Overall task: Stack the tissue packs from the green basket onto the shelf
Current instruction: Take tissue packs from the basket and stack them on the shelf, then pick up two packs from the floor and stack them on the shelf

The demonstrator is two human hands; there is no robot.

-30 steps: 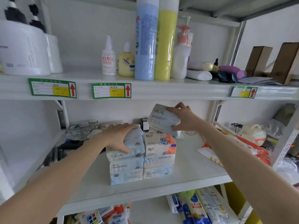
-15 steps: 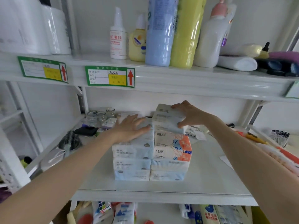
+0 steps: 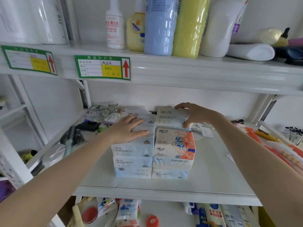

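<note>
Two side-by-side stacks of tissue packs stand on the middle shelf [image 3: 213, 181]. The left stack [image 3: 132, 161] is pale blue; my left hand [image 3: 129, 130] lies flat on its top pack, fingers spread. The right stack holds an orange-and-white pack [image 3: 175, 145] over pale ones. On top of it lies a white-blue pack [image 3: 168, 118], which my right hand [image 3: 193, 113] grips at its right end, thumb in front and fingers over the back edge. The green basket is out of view.
Small glass jars [image 3: 105, 110], a hairbrush [image 3: 70, 133] and dark items crowd the shelf's left. Orange packets [image 3: 278, 148] lie at the right. The upper shelf [image 3: 180, 69] hangs close above, carrying bottles [image 3: 160, 25]. More goods fill the shelf below [image 3: 127, 212].
My right hand has lowered the white-blue pack onto the right stack. My left hand went from gripping the left stack's top pack to lying flat on it. The camera moved closer.
</note>
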